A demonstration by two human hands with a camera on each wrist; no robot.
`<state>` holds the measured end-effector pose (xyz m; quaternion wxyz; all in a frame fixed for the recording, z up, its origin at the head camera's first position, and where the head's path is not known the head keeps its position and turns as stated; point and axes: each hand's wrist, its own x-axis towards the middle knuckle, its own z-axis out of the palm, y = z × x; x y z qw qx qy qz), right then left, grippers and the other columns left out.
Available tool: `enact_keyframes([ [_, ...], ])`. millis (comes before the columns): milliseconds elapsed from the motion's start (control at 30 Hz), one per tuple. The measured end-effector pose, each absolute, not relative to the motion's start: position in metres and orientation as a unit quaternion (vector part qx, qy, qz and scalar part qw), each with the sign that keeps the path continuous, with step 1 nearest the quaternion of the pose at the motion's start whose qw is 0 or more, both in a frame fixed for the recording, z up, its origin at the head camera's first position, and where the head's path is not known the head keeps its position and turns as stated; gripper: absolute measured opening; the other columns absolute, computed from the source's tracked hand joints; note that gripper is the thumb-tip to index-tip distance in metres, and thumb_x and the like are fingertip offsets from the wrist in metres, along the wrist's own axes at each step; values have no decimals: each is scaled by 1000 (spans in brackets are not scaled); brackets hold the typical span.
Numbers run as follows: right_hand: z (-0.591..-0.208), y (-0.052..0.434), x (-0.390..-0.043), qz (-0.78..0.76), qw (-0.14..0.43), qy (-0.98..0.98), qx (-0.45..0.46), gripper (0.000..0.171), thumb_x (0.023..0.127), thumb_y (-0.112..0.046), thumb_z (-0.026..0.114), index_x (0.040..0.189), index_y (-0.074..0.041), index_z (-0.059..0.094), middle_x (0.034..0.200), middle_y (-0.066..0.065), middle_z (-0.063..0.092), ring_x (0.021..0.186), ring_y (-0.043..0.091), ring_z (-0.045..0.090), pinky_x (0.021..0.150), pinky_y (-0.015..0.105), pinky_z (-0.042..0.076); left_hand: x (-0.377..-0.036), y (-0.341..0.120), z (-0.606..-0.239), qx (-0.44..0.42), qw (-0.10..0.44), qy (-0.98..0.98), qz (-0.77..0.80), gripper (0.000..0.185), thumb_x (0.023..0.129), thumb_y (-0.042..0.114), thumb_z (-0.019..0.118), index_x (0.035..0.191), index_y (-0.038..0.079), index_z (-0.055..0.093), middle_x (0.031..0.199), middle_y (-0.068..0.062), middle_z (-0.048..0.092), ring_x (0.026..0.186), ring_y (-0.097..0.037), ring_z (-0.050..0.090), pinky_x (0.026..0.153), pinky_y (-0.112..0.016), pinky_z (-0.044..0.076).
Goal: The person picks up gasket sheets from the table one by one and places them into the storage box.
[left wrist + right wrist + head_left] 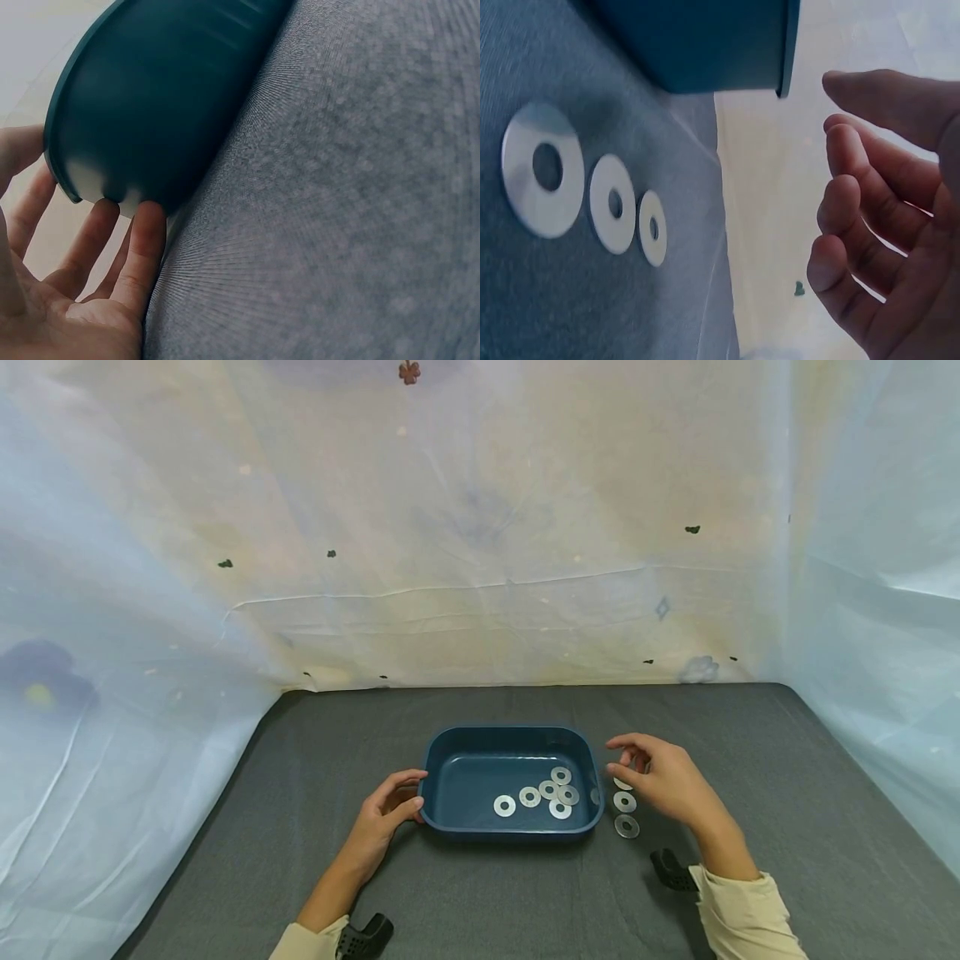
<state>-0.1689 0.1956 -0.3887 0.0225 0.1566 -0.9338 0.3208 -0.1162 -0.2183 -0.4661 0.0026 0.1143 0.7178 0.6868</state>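
A dark blue rectangular tray (468,772) with rounded corners sits on the grey cloth. Inside it lie several flat metal washers (505,806), some overlapping on its right half. The left hand (384,814) touches the tray's left end; in the left wrist view its spread fingertips rest against the outer wall (142,127). To the right of the tray, three more washers (625,802) form a column on the cloth. Above the farthest of them hovers the right hand (663,777), thumb and fingers loosely bent and apart, holding nothing. It partly covers that washer in the head view.
A grey cloth (480,902) covers the table. Pale patterned sheeting (480,527) rises behind it and at both sides. Black wrist mounts (365,937) show beside the beige sleeves (750,914).
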Motion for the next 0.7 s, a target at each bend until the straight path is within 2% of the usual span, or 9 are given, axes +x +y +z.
enact_keyframes([
  [300,-399,210,-175,343,-19,-927,153,35,93,-26,71,122,-8,65,91,-1,60,71,7,50,57,25,40,-117,-219,-467,117,-1,720,684,42,100,12,58,138,-2,48,126,-7,52,93,-8,60,79,-30,55],
  [700,-419,218,-183,336,-46,-934,114,35,92,-26,71,122,-7,66,91,2,59,72,13,49,59,26,40,-116,-219,-465,114,3,719,685,42,100,12,58,139,-1,48,127,-8,51,94,-8,60,79,-30,55],
])
